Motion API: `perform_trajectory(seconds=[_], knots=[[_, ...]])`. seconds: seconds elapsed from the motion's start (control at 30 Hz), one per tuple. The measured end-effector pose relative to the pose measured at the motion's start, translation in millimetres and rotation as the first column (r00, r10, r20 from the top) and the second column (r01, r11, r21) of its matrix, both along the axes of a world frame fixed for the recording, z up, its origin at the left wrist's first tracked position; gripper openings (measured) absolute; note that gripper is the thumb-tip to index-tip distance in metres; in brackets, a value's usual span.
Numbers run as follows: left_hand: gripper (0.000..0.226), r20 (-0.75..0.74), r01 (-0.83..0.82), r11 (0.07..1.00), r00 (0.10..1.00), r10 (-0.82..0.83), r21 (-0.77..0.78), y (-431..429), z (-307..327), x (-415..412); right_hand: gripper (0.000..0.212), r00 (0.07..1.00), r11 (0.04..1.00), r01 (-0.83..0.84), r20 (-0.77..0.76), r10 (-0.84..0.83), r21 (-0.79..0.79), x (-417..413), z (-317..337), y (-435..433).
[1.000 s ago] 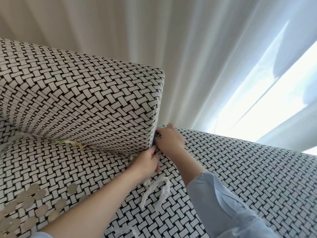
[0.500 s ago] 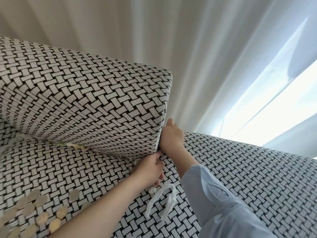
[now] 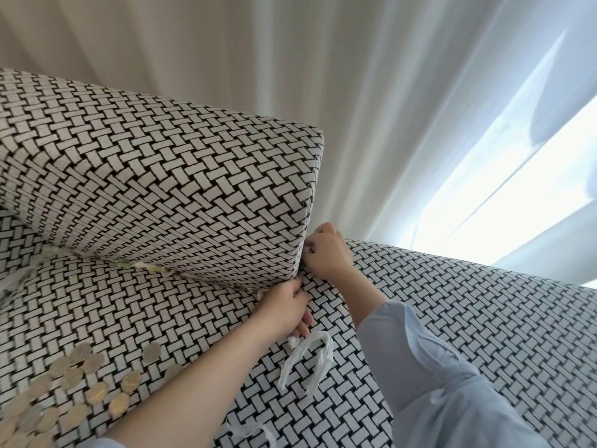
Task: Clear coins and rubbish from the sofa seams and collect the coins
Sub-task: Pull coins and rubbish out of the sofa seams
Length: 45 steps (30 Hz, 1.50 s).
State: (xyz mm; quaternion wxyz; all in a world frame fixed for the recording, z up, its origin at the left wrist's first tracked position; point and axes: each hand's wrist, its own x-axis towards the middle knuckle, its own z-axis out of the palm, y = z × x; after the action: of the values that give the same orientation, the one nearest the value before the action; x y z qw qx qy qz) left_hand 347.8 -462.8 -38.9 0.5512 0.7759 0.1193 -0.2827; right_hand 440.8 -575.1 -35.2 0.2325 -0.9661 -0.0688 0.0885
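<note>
Your right grip (image 3: pixel 326 253): fingers curled into the seam where the back cushion (image 3: pixel 168 176) ends against the armrest (image 3: pixel 468 302); whether it holds anything cannot be told. Your left grip (image 3: pixel 284 307): curled at the cushion's lower corner on the sofa seat (image 3: pixel 97 305), white wad (image 3: pixel 292 341) at its fingertips, hold unclear. Coins (image 3: pixel 80 383) heaped toward the seat's near left corner. Wrapper scrap (image 3: pixel 142 266) lodged in the back seam. White plastic strip (image 3: pixel 310 357) just beside the left grip.

I note pale curtains (image 3: pixel 226 76) hanging in long folds behind the sofa (image 3: pixel 484 318). Right side: window (image 3: pixel 523 189), hard daylight glowing through a sheer (image 3: pixel 403 140). Sofa fabric is black-and-white basket weave.
</note>
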Motion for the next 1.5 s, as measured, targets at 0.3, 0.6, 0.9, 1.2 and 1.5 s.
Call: perform_trajectory(seconds=[0.3, 0.6, 0.9, 1.2, 1.5], knots=[[0.053, -0.034, -0.054, 0.999, 0.998, 0.054, 0.0, -2, 12, -2, 0.011, 0.984, 0.947, 0.061, -0.181, -0.003, 0.315, -12, 16, -9], [0.05, -0.034, -0.05, 0.999, 0.998, 0.05, 0.005, -3, 14, -4, 0.006, 0.912, 0.722, 0.366, -0.382, -0.152, 0.587, -14, 22, -18], [0.033, -0.046, -0.116, 0.993, 0.992, 0.115, -0.01, -1, 23, -10, 0.009, 0.875, 0.665, 0.391, -0.481, -0.054, 0.636, -21, 32, -11], [0.056, -0.041, -0.032, 0.991, 0.998, 0.037, 0.127, 4, 27, -12, 0.035, 0.194, 0.909, 0.063, -0.899, 0.394, 0.412, -48, 53, -19], [0.029, -0.006, -0.065, 0.994, 0.998, 0.065, 0.086, 10, 25, -15, 0.021, 0.683, 0.976, 0.096, -0.727, 0.079, 0.196, -21, 50, -22]])
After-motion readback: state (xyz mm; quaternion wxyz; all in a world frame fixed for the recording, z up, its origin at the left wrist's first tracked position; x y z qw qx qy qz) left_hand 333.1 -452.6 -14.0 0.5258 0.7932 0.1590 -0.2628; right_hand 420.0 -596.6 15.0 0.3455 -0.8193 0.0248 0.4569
